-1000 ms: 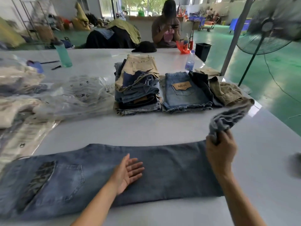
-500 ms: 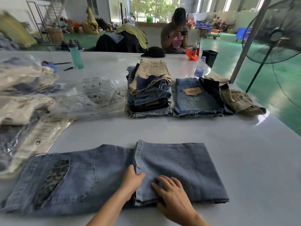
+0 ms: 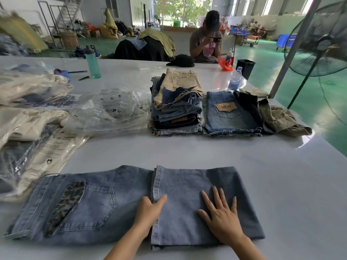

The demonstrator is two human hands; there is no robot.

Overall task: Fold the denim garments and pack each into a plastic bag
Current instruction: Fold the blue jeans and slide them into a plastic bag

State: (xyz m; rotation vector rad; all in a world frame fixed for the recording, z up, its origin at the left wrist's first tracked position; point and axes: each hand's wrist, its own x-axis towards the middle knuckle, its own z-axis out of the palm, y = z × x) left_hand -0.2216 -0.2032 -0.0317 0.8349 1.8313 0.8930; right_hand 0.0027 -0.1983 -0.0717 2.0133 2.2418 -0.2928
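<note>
While the jeans [image 3: 90, 207] lie flat across the near edge of the white table [image 3: 187, 151], waist end to the left with a leopard-print pocket patch [image 3: 65, 205], their legs are folded back over the middle so the hem [image 3: 156, 184] runs front to back. Far left: bagged garments [image 3: 28, 117] and loose plastic bags [image 3: 112, 111]. My left hand [image 3: 149, 212] grips the hem edge, thumb on top, fingers tucked under the fold. My right hand [image 3: 221, 216] presses flat on the folded layer, fingers spread, holding nothing; hands are apart. Behind, mid-table: green bottle [image 3: 93, 62], a stack [image 3: 176, 106] of folded denim, then shorts [image 3: 230, 113] with a NEW patch, dark and olive clothes just beside them. A person [image 3: 206, 40] sits at the far side; fan [image 3: 319, 40] at right.
</note>
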